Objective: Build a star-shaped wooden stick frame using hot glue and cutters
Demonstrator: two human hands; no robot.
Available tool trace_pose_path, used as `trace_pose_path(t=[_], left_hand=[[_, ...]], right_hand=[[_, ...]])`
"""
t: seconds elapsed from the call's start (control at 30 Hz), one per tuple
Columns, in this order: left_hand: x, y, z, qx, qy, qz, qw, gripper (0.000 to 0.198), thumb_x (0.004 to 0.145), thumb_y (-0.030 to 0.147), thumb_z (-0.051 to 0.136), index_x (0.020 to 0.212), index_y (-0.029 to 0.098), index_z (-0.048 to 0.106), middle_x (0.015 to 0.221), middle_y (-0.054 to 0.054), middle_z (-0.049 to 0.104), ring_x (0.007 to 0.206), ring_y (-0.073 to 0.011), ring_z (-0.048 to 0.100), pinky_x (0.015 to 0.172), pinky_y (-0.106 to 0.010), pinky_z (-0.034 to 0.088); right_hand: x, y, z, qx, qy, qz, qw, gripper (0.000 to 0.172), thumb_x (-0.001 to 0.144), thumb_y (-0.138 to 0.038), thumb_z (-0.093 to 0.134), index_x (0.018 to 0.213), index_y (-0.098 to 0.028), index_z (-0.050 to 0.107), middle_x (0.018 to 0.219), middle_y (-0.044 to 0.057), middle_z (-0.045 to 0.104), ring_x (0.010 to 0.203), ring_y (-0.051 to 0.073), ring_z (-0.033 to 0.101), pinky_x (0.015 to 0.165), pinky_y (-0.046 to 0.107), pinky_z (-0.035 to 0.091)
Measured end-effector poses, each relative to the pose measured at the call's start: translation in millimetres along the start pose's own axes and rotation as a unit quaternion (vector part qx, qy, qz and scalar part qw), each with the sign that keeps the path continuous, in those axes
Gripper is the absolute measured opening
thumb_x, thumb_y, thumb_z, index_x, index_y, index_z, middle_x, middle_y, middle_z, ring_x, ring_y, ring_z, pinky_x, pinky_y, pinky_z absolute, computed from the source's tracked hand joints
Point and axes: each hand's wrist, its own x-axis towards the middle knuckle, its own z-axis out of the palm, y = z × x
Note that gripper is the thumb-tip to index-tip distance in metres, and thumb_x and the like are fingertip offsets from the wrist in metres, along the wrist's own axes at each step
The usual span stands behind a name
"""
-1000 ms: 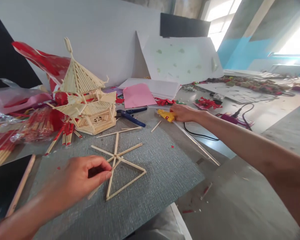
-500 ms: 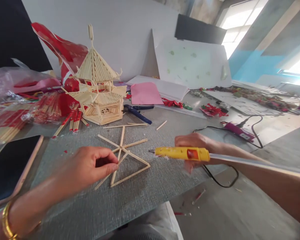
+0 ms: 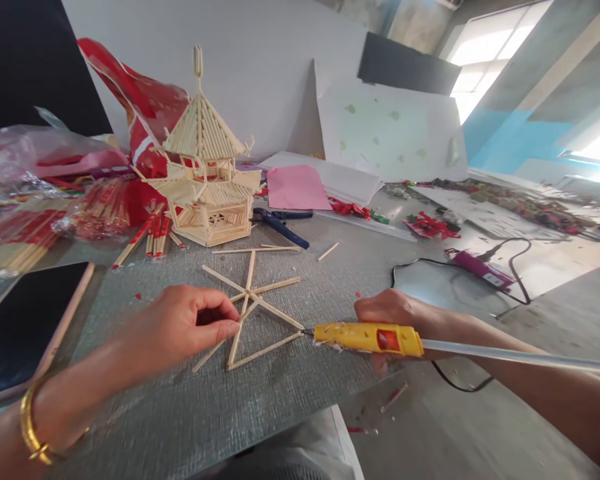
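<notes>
A six-spoked star frame of thin wooden sticks [image 3: 275,311] lies flat on the grey mat, with one stick joining two spoke ends at its near right. My left hand [image 3: 190,320] is closed in a pinch on a wooden stick [image 3: 206,358] that crosses the near spoke; the fingers partly hide it and the spoke to the left. A yellow hot glue gun [image 3: 353,335] with a long clear glue stick [image 3: 480,351] at its back is in my right hand [image 3: 395,308]. Its metal nozzle is at the right corner of the frame, where spoke and outer stick meet.
Behind the frame stands a stick pagoda [image 3: 213,193], beside dark blue pliers [image 3: 283,228]. A phone [image 3: 27,327] and red-wrapped stick bundles [image 3: 95,213] are at left. A pink paper [image 3: 297,188] lies at the back; a purple power strip [image 3: 480,269] with black cable lies right.
My right hand has lowered the glue gun, bringing the nozzle to the frame's right corner. My left hand keeps its pinch at the same spot on the frame. The view has shifted slightly.
</notes>
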Motion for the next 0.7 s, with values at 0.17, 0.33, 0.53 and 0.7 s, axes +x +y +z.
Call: trace_pose_path(t=[0.17, 0.33, 0.53, 0.7], left_hand=[[0.7, -1.5, 0.5, -0.006, -0.004, -0.012, 1.000, 0.032, 0.076, 0.050, 0.054, 0.078, 0.020, 0.066, 0.059, 0.003, 0.053, 0.056, -0.0120, 0.045, 0.053, -0.024, 0.034], [2.1, -3.9, 0.4, -0.003, -0.006, -0.020, 1.000, 0.034, 0.076, 0.052, 0.053, 0.080, 0.021, 0.066, 0.061, 0.002, 0.055, 0.057, -0.0129, 0.047, 0.053, -0.025, 0.035], [3.2, -3.3, -0.2, 0.002, 0.000, -0.029, 1.000, 0.033, 0.076, 0.052, 0.054, 0.081, 0.022, 0.067, 0.062, 0.002, 0.055, 0.058, -0.0130, 0.047, 0.054, -0.024, 0.035], [1.5, -1.9, -0.2, -0.007, 0.002, -0.023, 1.000, 0.032, 0.076, 0.051, 0.055, 0.079, 0.022, 0.067, 0.062, 0.002, 0.057, 0.058, -0.0127, 0.048, 0.054, -0.024, 0.036]], right_hand=[[-3.6, 4.9, 0.6, -0.018, -0.014, 0.008, 1.000, 0.029, 0.084, -0.033, 0.062, 0.070, -0.017, 0.042, 0.065, -0.002, 0.043, 0.061, 0.009, 0.040, 0.056, 0.022, 0.030], [-5.1, 5.0, 0.7, -0.012, -0.018, 0.010, 1.000, 0.029, 0.086, -0.035, 0.057, 0.070, -0.017, 0.042, 0.067, -0.002, 0.040, 0.060, 0.009, 0.038, 0.055, 0.022, 0.029], [-6.0, 2.0, -0.1, 0.000, -0.023, 0.011, 1.000, 0.031, 0.085, -0.038, 0.060, 0.071, -0.017, 0.042, 0.068, -0.002, 0.043, 0.061, 0.009, 0.038, 0.055, 0.022, 0.028], [-3.4, 3.9, 2.6, -0.020, -0.022, -0.004, 1.000, 0.031, 0.087, -0.040, 0.056, 0.072, -0.017, 0.042, 0.068, -0.002, 0.045, 0.060, 0.008, 0.038, 0.056, 0.021, 0.028]])
